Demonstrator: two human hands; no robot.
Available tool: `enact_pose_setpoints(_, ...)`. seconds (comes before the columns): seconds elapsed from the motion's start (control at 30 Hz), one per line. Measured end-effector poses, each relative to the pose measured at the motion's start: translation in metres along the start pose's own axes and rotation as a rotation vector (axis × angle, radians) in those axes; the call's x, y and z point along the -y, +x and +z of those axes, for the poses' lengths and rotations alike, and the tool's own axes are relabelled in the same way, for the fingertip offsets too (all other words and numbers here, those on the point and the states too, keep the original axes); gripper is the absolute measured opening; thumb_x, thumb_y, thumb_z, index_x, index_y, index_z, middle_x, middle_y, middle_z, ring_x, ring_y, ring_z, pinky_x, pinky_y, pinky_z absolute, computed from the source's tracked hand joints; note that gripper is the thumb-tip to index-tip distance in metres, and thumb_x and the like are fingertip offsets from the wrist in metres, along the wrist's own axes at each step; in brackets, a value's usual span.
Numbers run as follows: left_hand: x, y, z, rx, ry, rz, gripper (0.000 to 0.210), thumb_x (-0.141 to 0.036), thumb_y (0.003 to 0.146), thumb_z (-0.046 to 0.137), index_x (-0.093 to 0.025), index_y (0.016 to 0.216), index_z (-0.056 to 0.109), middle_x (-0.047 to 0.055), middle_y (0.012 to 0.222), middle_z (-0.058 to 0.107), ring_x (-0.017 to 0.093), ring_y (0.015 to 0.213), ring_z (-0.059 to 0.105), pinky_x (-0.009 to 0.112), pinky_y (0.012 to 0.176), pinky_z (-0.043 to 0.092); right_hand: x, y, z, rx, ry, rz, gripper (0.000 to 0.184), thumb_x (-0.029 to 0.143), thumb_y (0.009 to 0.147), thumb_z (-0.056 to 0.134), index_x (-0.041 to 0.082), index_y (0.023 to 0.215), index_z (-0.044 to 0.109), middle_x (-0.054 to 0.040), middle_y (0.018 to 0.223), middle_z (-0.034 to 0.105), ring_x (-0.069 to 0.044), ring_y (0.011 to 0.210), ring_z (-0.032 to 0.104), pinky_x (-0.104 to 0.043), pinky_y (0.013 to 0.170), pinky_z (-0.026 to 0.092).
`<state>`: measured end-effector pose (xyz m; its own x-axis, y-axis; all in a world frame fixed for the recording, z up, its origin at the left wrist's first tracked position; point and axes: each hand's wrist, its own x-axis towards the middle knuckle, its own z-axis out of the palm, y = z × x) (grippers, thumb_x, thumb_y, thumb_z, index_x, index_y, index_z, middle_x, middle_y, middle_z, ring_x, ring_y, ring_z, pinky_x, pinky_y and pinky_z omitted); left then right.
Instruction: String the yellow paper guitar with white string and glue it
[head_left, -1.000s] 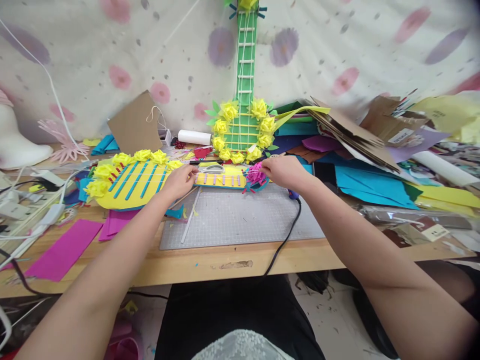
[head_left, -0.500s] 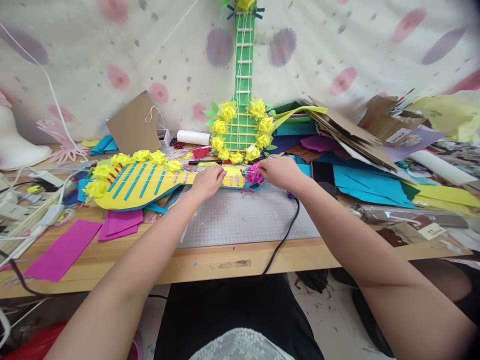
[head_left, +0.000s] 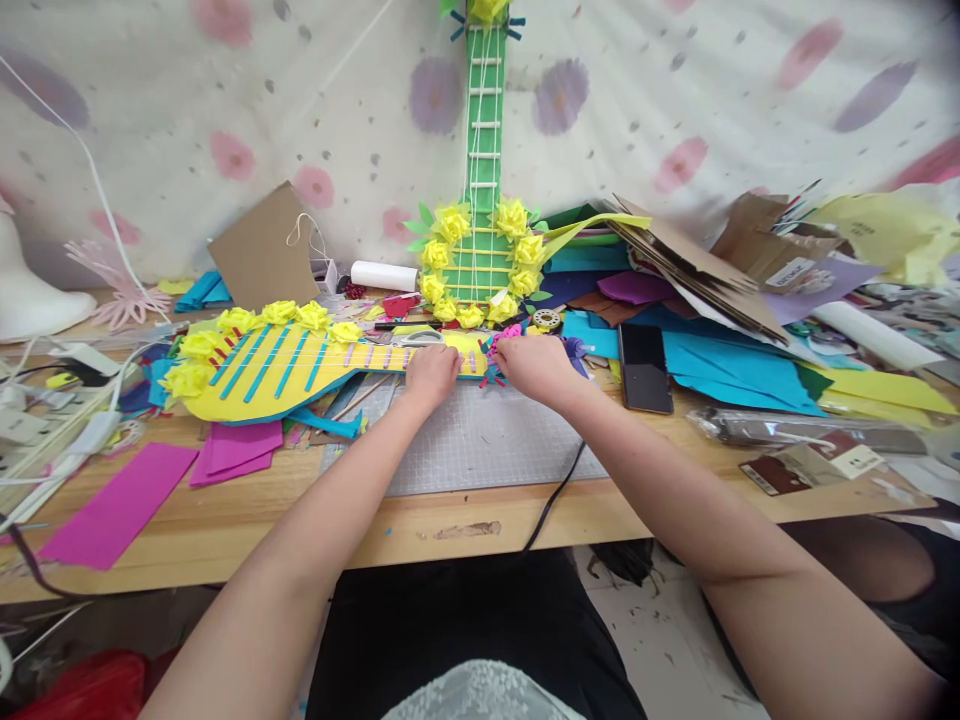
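Observation:
A yellow paper instrument (head_left: 255, 395), shaped like a pear-bodied lute with blue edging, lies across the table with its neck to the right. Yellow paper flowers (head_left: 281, 313) line its upper edge, and blue strips cross its body. White string (head_left: 352, 352) runs along the neck. My left hand (head_left: 435, 370) is closed over the neck, pinching the string. At the neck's end, beside a magenta paper flower (head_left: 507, 335), my right hand (head_left: 534, 365) is closed on the string; its fingertips are partly hidden.
A green paper instrument (head_left: 484, 240) with yellow flowers leans on the wall behind. A cutting mat (head_left: 487, 450) lies below my hands. Scissors (head_left: 416, 339) and a spool (head_left: 546, 319) are behind the neck. A phone (head_left: 645, 368), blue paper (head_left: 739, 370) and magenta sheets (head_left: 124, 505) lie around.
My left hand has moved slightly right along the neck. My right hand has come left and lower, closer to it. The spool and scissors now show more clearly.

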<state>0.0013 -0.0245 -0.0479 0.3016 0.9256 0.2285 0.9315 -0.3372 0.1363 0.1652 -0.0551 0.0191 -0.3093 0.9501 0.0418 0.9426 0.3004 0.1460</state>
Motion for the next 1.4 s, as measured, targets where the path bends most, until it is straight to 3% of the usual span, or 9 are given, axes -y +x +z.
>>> enact_pose_setpoints(0.4, -0.002, 0.001, 0.002, -0.002, 0.049, 0.025, 0.029, -0.029, 0.09, 0.039, -0.014, 0.092, 0.064, 0.014, 0.095, 0.065, 0.025, 0.095, 0.058, 0.036, 0.076, 0.038, 0.016, -0.001, 0.03, 0.047, 0.044, -0.094, 0.034, 0.024, 0.089, 0.034, 0.015, 0.092, 0.067, -0.016, 0.09, 0.07, -0.027, 0.083, 0.066, -0.033, 0.063, 0.045)
enact_pose_setpoints(0.7, 0.001, -0.001, 0.007, -0.05, 0.061, 0.028, 0.027, -0.028, 0.09, 0.04, -0.014, 0.092, 0.064, 0.012, 0.094, 0.064, 0.023, 0.095, 0.058, 0.034, 0.076, 0.038, 0.022, -0.004, 0.029, 0.069, 0.046, -0.081, 0.033, 0.026, 0.089, 0.038, 0.013, 0.088, 0.068, -0.0149, 0.088, 0.07, -0.025, 0.083, 0.066, -0.031, 0.067, 0.046)
enact_pose_setpoints(0.97, 0.001, 0.002, 0.004, -0.024, 0.061, 0.029, 0.031, -0.03, 0.091, 0.037, -0.014, 0.094, 0.064, 0.013, 0.093, 0.065, 0.024, 0.095, 0.058, 0.035, 0.078, 0.037, 0.02, -0.003, 0.032, 0.077, 0.042, -0.065, 0.032, 0.027, 0.09, 0.038, 0.012, 0.091, 0.067, -0.0144, 0.088, 0.07, -0.023, 0.084, 0.066, -0.029, 0.068, 0.045)
enact_pose_setpoints(1.23, 0.0, 0.002, 0.006, -0.027, 0.052, 0.012, 0.028, -0.028, 0.091, 0.039, -0.014, 0.093, 0.063, 0.012, 0.094, 0.064, 0.023, 0.095, 0.057, 0.034, 0.078, 0.038, 0.023, -0.014, 0.031, -0.075, 0.054, -0.071, 0.031, 0.032, 0.09, 0.038, 0.016, 0.107, 0.059, -0.0132, 0.109, 0.061, -0.021, 0.085, 0.062, -0.027, 0.061, 0.042)
enact_pose_setpoints(1.4, 0.0, 0.004, 0.005, -0.01, 0.06, 0.006, 0.028, -0.027, 0.091, 0.038, -0.013, 0.095, 0.063, 0.012, 0.093, 0.064, 0.023, 0.095, 0.058, 0.034, 0.078, 0.038, 0.033, -0.023, 0.033, -0.202, 0.255, -0.074, 0.034, 0.027, 0.09, 0.034, 0.018, 0.117, 0.054, -0.0116, 0.124, 0.053, -0.02, 0.089, 0.06, -0.028, 0.062, 0.045)
